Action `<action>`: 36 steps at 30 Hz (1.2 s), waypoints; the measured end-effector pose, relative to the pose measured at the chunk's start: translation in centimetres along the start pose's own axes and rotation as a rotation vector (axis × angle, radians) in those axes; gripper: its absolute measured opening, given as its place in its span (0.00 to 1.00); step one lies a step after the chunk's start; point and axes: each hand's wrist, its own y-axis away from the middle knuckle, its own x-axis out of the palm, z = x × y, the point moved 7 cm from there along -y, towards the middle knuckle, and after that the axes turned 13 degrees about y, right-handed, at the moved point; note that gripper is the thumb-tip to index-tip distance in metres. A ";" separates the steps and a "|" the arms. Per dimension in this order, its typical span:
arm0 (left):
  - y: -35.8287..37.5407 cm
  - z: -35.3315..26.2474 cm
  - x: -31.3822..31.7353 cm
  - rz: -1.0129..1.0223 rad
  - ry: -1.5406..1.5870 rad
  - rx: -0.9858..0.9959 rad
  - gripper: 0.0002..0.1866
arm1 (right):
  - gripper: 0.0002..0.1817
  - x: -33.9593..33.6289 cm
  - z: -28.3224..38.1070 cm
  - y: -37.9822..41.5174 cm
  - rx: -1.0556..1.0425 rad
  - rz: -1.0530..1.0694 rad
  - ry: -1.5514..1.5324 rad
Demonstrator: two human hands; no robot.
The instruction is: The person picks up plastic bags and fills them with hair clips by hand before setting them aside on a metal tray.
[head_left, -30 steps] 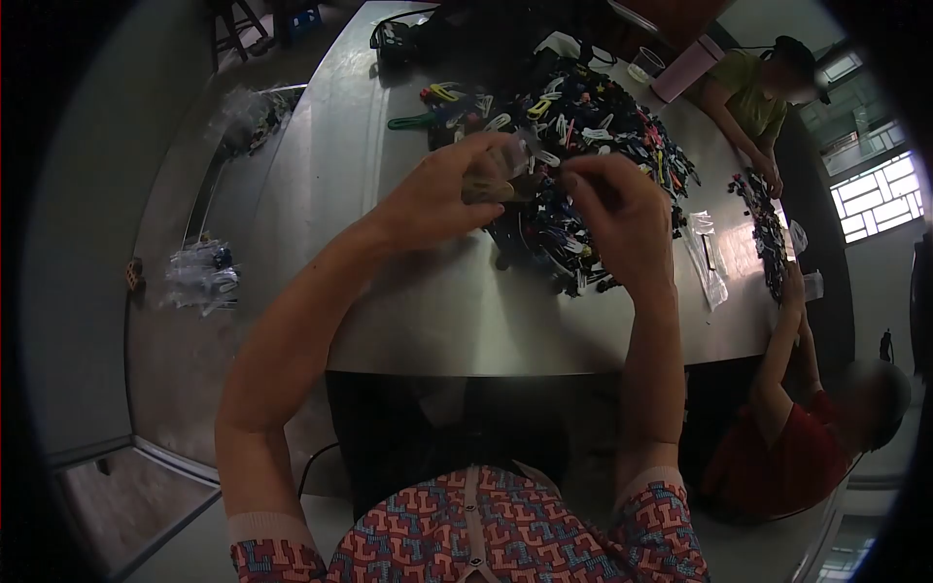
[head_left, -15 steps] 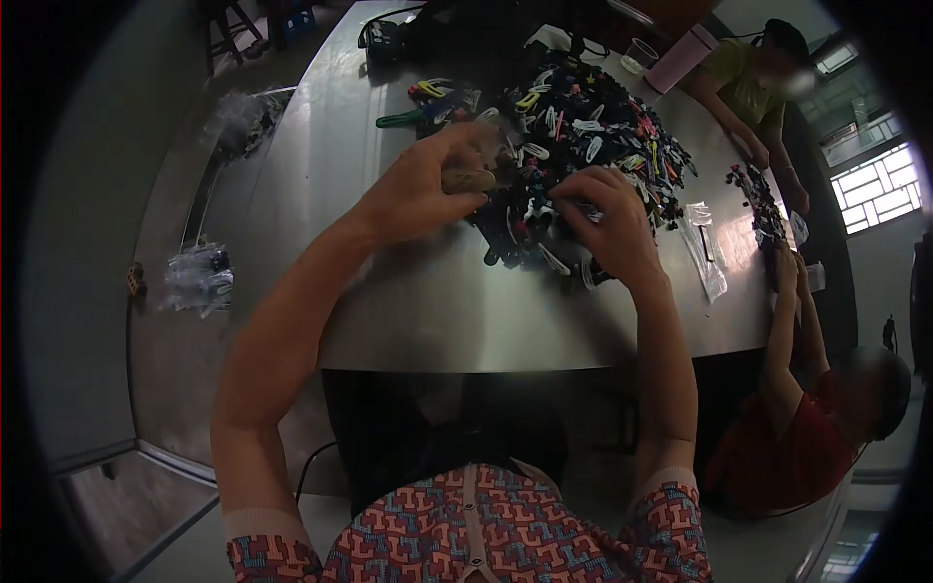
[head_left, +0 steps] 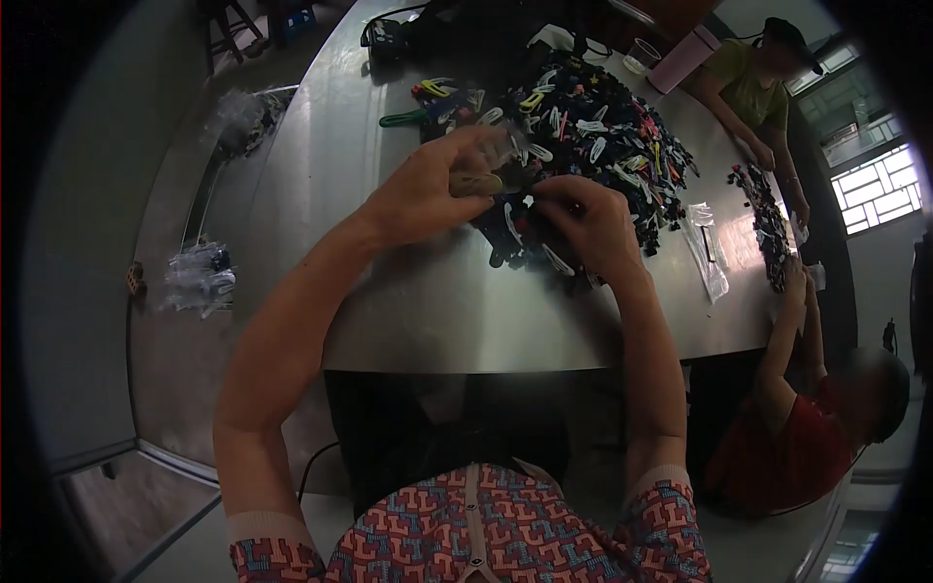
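Observation:
A big heap of snap hair clips (head_left: 607, 126), mostly black with white, yellow and pink ones, lies on the metal table under and beyond my hands. My left hand (head_left: 423, 194) is closed around a small clear plastic bag (head_left: 505, 146), held above the heap's near left side. Something olive-brown shows between its thumb and fingers. Close to the bag, my right hand (head_left: 598, 223) has thumb and fingers pinched together on a small dark hair clip, largely hidden by the fingers. A small white star-like shape (head_left: 529, 201) shows by these fingertips.
A flat clear packet (head_left: 708, 253) lies right of the heap. Farther right, two people in green (head_left: 743, 83) and red (head_left: 792, 447) handle a smaller clip pile (head_left: 763, 223). A pink tumbler (head_left: 683, 58) and clear cup (head_left: 639, 56) stand at the back. Bagged items (head_left: 201, 277) sit lower left.
My right hand has moved left from the heap toward the bag, its fingers drawn together. My left hand has shifted slightly right, still holding the bag.

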 end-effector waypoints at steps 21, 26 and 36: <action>0.0 -0.2 -0.2 0.008 -0.031 0.016 0.17 | 0.10 -0.8 3.1 1.5 -0.308 -0.162 0.415; 0.0 -0.2 -0.2 0.011 -0.120 0.113 0.35 | 0.10 -0.6 1.8 1.3 -0.184 -0.123 0.317; 0.1 -0.8 0.0 0.013 -0.029 0.002 0.32 | 0.11 -1.3 1.5 1.4 -0.053 -0.132 0.130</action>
